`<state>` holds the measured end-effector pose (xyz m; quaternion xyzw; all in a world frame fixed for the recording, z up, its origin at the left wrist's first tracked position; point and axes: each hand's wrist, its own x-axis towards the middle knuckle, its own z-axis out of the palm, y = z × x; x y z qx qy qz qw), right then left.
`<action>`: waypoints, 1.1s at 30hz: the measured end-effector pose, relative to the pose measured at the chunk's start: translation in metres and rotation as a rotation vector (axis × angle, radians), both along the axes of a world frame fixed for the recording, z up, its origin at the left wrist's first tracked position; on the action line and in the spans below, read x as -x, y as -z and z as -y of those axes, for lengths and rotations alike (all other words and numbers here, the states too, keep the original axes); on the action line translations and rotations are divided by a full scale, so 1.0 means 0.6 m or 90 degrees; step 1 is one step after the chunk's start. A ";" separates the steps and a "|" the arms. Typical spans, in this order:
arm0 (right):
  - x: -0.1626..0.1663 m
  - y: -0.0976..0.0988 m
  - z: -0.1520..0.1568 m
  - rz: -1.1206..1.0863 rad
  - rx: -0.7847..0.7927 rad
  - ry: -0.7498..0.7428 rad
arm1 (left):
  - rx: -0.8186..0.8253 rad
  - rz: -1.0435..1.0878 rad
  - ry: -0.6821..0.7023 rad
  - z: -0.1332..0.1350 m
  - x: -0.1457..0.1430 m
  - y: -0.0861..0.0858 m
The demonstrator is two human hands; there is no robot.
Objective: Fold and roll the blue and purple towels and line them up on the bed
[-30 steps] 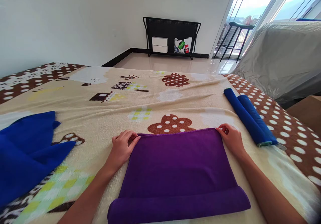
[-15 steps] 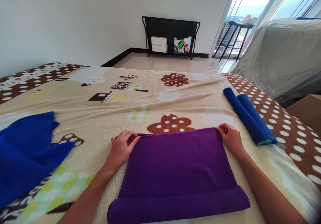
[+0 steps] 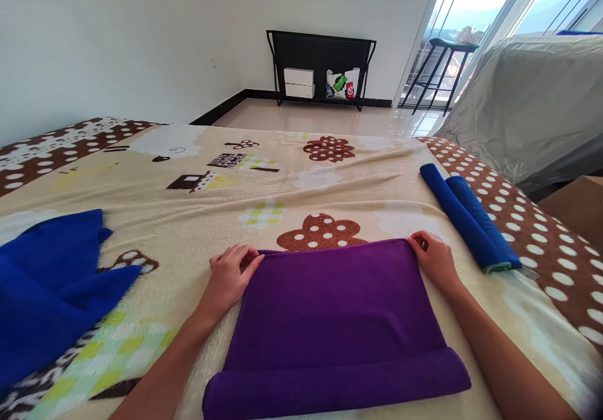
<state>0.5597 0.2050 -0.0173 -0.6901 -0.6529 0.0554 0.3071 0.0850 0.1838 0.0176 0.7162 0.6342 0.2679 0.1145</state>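
A purple towel (image 3: 334, 307) lies flat on the patterned blanket (image 3: 282, 181), with its near end rolled up into a thick roll across the bottom of the view. My left hand (image 3: 228, 279) pinches the towel's far left corner with curled fingers. At the far right corner, my right hand (image 3: 436, 260) grips the edge the same way. Both forearms run along the towel's two sides.
Two rolled blue towels (image 3: 468, 216) lie side by side on the right of the bed. A loose blue cloth (image 3: 47, 282) is heaped at the left. Beyond the bed stand a black rack (image 3: 323, 68) with boxes, a stool (image 3: 440, 68) and a covered sofa (image 3: 532, 100).
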 end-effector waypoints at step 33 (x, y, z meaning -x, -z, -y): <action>0.046 -0.014 0.049 0.118 0.069 -0.305 | 0.045 -0.241 0.258 0.016 -0.003 0.000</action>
